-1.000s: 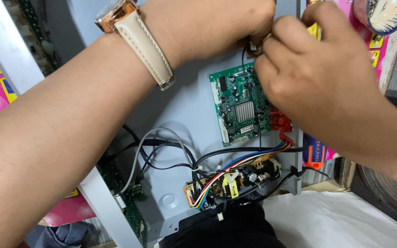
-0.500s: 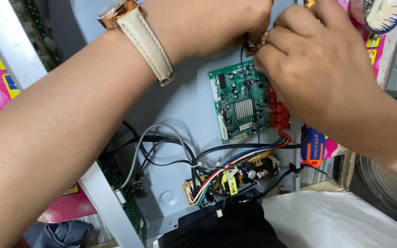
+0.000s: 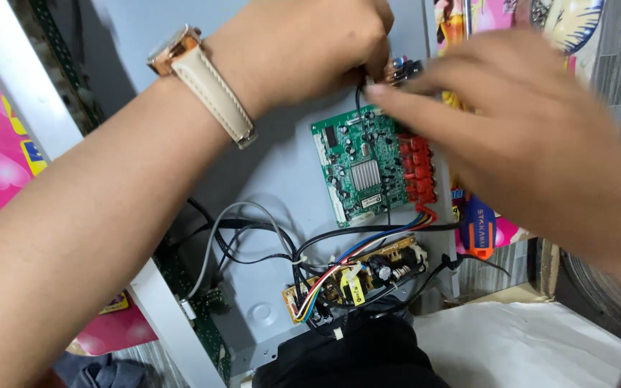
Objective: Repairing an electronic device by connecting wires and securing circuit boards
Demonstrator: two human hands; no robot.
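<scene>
Both hands are crowded onto the top edge of the green circuit board point(image 3: 368, 162). The left hand point(image 3: 310, 50), with a beige-strapped watch point(image 3: 206, 82) on its wrist, is curled shut and pinching something small and dark at the board's upper corner, maybe a wire end or connector, but it's too hidden to call. The right hand point(image 3: 533, 136) is blurred with motion, its fingers stretched flat toward that same corner, fingertips just touching where the left one pinches. Whether it's actually gripping anything can't be told.

Compared with a second ago, the right hand has opened out: it was bunched up tight against the left and now the fingers are extended, sliding in from the side. The left hasn't budged. So it reads like the person is re-gripping or pressing at that corner, not letting go of it.

The board sits on a grey metal back panel point(image 3: 282, 179), red connectors point(image 3: 417, 169) along its right edge. Below it is a yellowish power board point(image 3: 357, 276) fed by a bundle of coloured wires point(image 3: 339, 266). An orange-and-blue screwdriver handle point(image 3: 477, 228) lies just off the panel's right edge, untouched.
</scene>
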